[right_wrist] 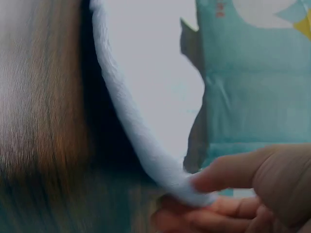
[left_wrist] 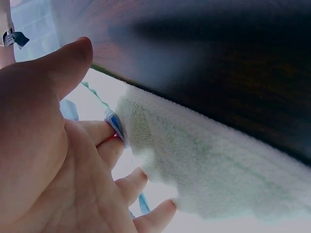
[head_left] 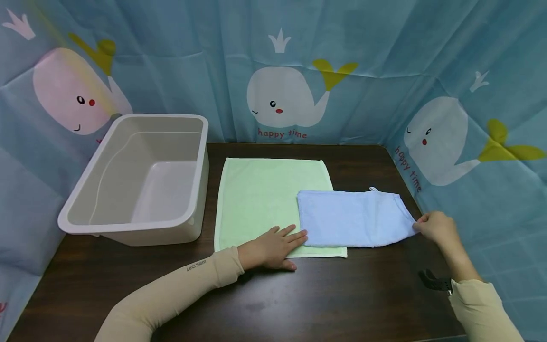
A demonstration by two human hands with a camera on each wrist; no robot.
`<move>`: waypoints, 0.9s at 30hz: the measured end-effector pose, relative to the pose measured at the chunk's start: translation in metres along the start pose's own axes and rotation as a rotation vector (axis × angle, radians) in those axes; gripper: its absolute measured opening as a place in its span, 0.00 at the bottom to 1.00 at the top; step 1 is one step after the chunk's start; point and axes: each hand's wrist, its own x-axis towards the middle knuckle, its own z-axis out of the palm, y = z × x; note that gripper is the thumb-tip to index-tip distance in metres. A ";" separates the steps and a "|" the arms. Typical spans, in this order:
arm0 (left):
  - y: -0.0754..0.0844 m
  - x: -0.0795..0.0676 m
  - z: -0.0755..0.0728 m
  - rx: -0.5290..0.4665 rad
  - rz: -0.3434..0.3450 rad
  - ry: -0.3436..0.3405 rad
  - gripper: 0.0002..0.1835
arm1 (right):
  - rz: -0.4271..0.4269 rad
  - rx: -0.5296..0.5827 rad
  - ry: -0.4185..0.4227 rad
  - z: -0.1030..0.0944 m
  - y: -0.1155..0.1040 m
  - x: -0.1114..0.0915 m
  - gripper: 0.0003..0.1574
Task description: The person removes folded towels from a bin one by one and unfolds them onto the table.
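Note:
A blue towel (head_left: 342, 218), folded into a long strip with a small white loop on its far edge, overlaps the right part of a flat green towel (head_left: 256, 194) on the table. My right hand (head_left: 440, 229) pinches the near right corner of the blue towel between thumb and fingers; that end is drawn out to a point and lifted. With fingers spread, my left hand (head_left: 275, 248) lies over the green towel's near edge, its fingertips at the blue towel's left end. In the left wrist view, a bit of blue edge (left_wrist: 115, 125) shows at the fingertips.
A grey plastic basin (head_left: 149, 232) stands on the table's left side, left of the green towel. Behind the dark wooden table (head_left: 256, 304) and along its sides hangs a blue curtain (head_left: 376, 42) with whale prints. A black watch strap (head_left: 436, 281) is at my right wrist.

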 end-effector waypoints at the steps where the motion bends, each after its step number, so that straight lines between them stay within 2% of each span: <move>1: 0.000 0.000 0.000 -0.003 -0.001 -0.001 0.43 | 0.008 -0.043 -0.030 0.000 0.002 0.000 0.14; 5: -0.001 0.001 0.001 -0.009 -0.005 -0.001 0.43 | 0.066 -0.138 -0.138 0.002 0.003 0.001 0.15; 9: -0.001 0.000 0.001 -0.026 -0.008 -0.005 0.43 | 0.108 -0.177 -0.173 0.008 0.001 0.004 0.12; 16: -0.001 -0.001 -0.001 -0.034 -0.011 -0.008 0.42 | 0.088 -0.241 -0.122 0.018 0.002 0.014 0.18; 20: -0.001 -0.001 -0.001 -0.025 -0.018 -0.009 0.42 | 0.053 -0.240 -0.082 0.021 0.000 0.018 0.16; 27: -0.001 -0.001 -0.002 -0.027 -0.010 -0.011 0.42 | 0.026 -0.236 -0.049 0.023 -0.005 0.019 0.18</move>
